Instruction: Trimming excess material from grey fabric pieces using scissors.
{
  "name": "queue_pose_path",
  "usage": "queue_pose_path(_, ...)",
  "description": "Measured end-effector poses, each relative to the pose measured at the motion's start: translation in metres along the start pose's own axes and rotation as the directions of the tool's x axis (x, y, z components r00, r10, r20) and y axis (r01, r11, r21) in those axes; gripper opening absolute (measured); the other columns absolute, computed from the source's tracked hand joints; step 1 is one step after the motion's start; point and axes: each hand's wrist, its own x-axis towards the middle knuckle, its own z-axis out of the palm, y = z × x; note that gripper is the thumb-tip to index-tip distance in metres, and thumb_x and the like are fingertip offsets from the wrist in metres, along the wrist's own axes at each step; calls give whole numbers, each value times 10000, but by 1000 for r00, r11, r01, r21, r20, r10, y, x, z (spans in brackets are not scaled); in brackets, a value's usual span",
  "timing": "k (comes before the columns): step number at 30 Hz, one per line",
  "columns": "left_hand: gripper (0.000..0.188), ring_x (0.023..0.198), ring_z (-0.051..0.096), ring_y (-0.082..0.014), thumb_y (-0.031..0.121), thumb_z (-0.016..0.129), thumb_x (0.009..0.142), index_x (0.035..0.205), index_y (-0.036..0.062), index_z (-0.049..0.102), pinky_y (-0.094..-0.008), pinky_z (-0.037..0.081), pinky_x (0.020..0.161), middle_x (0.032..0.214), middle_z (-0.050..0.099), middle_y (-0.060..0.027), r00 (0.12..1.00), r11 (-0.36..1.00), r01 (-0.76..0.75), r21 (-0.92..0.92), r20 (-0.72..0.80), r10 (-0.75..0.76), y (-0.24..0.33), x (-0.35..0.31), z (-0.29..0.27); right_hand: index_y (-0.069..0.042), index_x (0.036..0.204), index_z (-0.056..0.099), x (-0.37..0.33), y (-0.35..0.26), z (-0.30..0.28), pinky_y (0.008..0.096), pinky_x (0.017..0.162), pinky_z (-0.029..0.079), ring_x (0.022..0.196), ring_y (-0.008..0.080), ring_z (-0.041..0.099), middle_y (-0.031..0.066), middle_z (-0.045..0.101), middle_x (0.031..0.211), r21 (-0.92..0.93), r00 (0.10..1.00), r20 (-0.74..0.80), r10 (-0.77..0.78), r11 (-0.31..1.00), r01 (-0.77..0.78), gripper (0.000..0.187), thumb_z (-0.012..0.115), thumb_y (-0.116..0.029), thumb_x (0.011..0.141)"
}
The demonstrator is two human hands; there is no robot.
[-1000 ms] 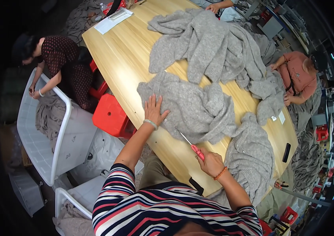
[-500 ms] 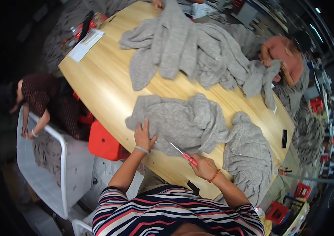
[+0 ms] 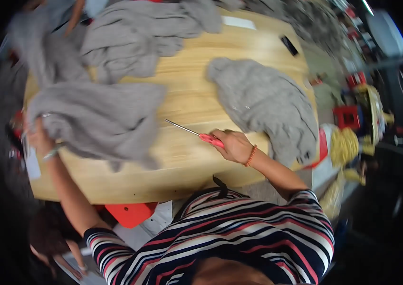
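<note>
My left hand [image 3: 41, 138] grips the edge of a grey knit garment [image 3: 111, 118] at the left of the table, with part of the fingers hidden by the cloth. The garment is bunched and blurred by motion. In my right hand [image 3: 235, 145] is a pair of scissors with red-pink handles [image 3: 210, 139]. Its thin metal blades are together and point left over bare wood, apart from the cloth. Beyond my right hand lies a second heaped grey knit garment [image 3: 268, 104].
More grey knitwear [image 3: 139, 35] lies on the far side of the wooden table [image 3: 187, 90]. A black phone [image 3: 289, 45] and white paper [image 3: 239, 22] sit near the far right edge. A red stool [image 3: 130, 214] stands below the near edge, and a person [image 3: 52, 232] bends at lower left.
My left hand has moved left, dragging the grey garment away from the table's middle. My right hand still holds the scissors. The view has turned to the right.
</note>
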Motion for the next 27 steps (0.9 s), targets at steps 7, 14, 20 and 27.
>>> queue_pose_path(7, 733, 1213, 537, -342, 270, 838, 779, 1358, -24, 498, -393, 431, 1023, 1355, 538, -227, 791, 593, -612, 524, 399, 464, -54, -16, 113, -66, 1126, 587, -65, 58, -23, 482, 680, 511, 789, 404, 658, 210, 666, 829, -38, 916, -232, 327, 938, -344, 280, 643, -222, 900)
queue_pose_path(14, 420, 916, 603, -146, 144, 776, 832, 1209, 40, 624, -275, 549, 694, 1150, 601, -68, 416, 996, 64, 55, 906, -76, 37, -387, 299, -63, 1129, 578, -143, 111, -72, 497, 703, 506, 823, 418, 650, 224, 662, 861, 6, 833, -296, 466, 874, -487, 261, 612, -204, 912)
queue_pose_path(20, 375, 793, 608, -104, 146, 802, 824, 1130, -7, 647, -264, 517, 669, 1066, 673, -59, 282, 417, 890, 186, 494, -822, 37, -485, 412, -81, 1139, 571, -181, 147, -99, 491, 734, 527, 845, 404, 657, 207, 676, 882, -62, 900, -190, 393, 910, -410, 284, 623, -170, 874)
queue_pose_path(27, 269, 887, 654, -110, 55, 708, 897, 1159, 20, 657, -242, 530, 781, 1073, 706, -66, 697, 745, 612, -265, 625, -351, 106, -422, 404, -82, 1139, 582, -193, 184, -144, 484, 727, 526, 826, 402, 662, 200, 681, 864, 63, 946, -86, 312, 949, -307, 266, 616, -184, 896)
